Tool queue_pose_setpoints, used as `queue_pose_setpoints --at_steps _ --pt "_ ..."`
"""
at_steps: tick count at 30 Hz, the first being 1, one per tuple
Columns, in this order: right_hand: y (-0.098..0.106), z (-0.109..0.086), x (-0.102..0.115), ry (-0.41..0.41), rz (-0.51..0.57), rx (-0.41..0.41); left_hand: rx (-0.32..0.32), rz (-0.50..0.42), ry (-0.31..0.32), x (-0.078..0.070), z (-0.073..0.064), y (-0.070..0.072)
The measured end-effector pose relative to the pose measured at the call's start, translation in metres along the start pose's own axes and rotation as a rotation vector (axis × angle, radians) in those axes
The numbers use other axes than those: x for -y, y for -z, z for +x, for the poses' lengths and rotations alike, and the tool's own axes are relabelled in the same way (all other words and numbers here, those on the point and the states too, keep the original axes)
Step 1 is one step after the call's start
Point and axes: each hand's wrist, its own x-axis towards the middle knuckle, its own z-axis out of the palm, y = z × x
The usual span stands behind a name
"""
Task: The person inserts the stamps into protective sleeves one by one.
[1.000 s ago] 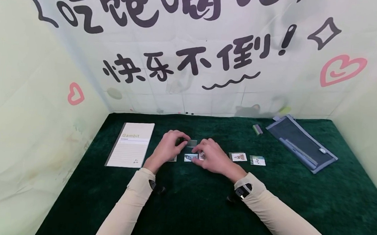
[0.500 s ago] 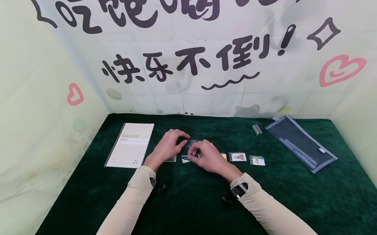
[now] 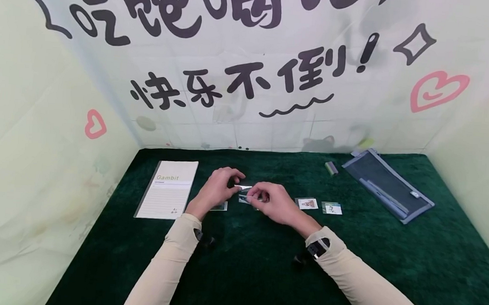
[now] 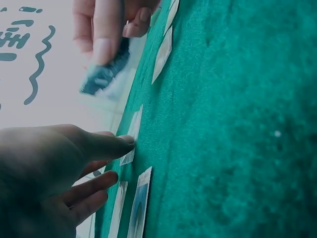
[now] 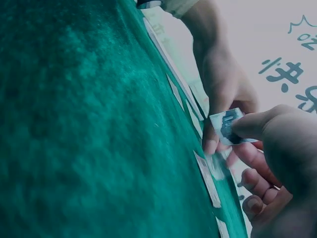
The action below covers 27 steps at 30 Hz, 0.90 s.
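Picture card: a small rectangular card with a blue-grey print (image 5: pixel 222 130), tilted above the worktop between thumb and fingers, close beside the other hand.
Right hand: the right hand (image 3: pixel 278 204) pinches that card; its remaining fingers curl loosely beneath.
Clear sleeve: a flat, transparent plastic sleeve (image 4: pixel 136 122), lying on the cloth with a thumb touching it.
Left hand: the left hand (image 3: pixel 215 191) rests its thumb on the sleeve; whether the fingers also grip it, I cannot tell.
Slip risk: the card seems held by a small area, so a loosened pinch could drop it or twist it askew.
Slide risk: the sleeve looks thin and light; a sideways nudge might shift it, and uneven thumb pressure might crease it.
Green worktop: dark green, soft-looking cloth (image 3: pixel 234 281) covers it, brushed into lighter and darker patches.
Cloth, left side: a white notebook with a dark spine (image 3: pixel 168 189), marked "Gambit".
Cloth, right side: a white card with a brown picture (image 3: pixel 307 204), a white card with dark marks (image 3: pixel 332 208), a small purple-and-green block (image 3: pixel 331 168) and a blue mesh zip pouch (image 3: pixel 390 187).
Room: a pale, creased fabric backdrop (image 3: pixel 211 135) with large black characters and pink hearts encloses the back and both sides.
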Motion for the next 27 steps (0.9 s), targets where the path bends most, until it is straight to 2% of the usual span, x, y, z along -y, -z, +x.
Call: queue_pose_setpoints --at_steps 4,8,12,15,17,23,27 --pt "0.008 -0.005 -0.002 -0.027 0.022 -0.073 -0.020 -0.032 -0.009 0.002 -0.003 0.001" --pt "0.021 -0.013 -0.005 -0.090 0.049 -0.122 -0.066 -0.055 -0.030 0.003 -0.008 -0.001" --pt "0.035 -0.025 -0.009 -0.147 0.086 -0.159 -0.101 -0.151 -0.082 -0.006 -0.016 -0.007" --pt "0.043 -0.034 -0.012 -0.159 0.125 -0.176 -0.098 -0.267 -0.108 -0.018 -0.023 -0.015" --pt "0.046 -0.040 -0.014 -0.156 0.143 -0.173 -0.094 -0.366 -0.103 -0.026 -0.028 -0.022" --pt "0.048 -0.060 -0.019 -0.118 0.171 -0.121 -0.048 -0.712 -0.034 -0.044 -0.048 -0.045" --pt "0.045 -0.070 -0.025 -0.095 0.204 -0.122 -0.041 -0.855 -0.008 -0.046 -0.056 -0.056"
